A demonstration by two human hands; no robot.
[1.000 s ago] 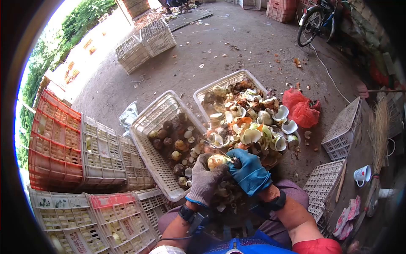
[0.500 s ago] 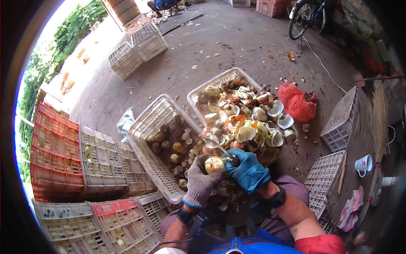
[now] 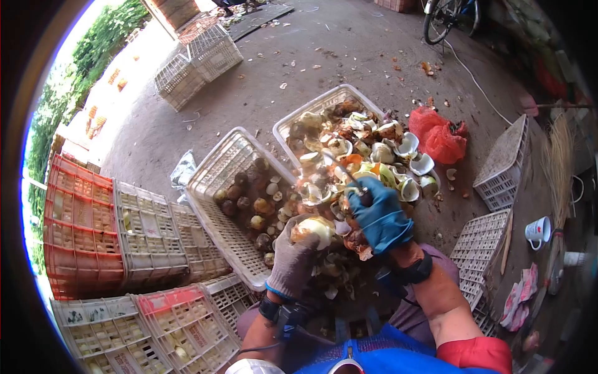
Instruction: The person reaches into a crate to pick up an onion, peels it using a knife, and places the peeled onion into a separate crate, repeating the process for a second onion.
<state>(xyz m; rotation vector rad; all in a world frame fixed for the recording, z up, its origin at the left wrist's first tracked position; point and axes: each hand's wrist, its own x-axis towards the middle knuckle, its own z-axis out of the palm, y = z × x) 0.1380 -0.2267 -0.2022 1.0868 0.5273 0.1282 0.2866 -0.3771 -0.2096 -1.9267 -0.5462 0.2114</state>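
My left hand, in a greyish knit glove, is wrapped round a partly peeled onion with pale flesh. Off to its right, my right hand wears a blue glove and grips a knife, its thin blade pointing up and left, somewhat blurred. The blade is apart from the onion. Below and beyond both hands lies a heap of onion peels. Close to my left hand, a white plastic crate holds several unpeeled and pale onions.
A second crate sits under the peel heap, beside a red mesh bag. Stacked crates line the left, with more crates at right. Further right are a white mug and a broom. A bicycle stands at the back.
My right hand and the knife have moved right and up, away from the onion. My left hand has shifted slightly, and more of the onion's pale flesh shows.
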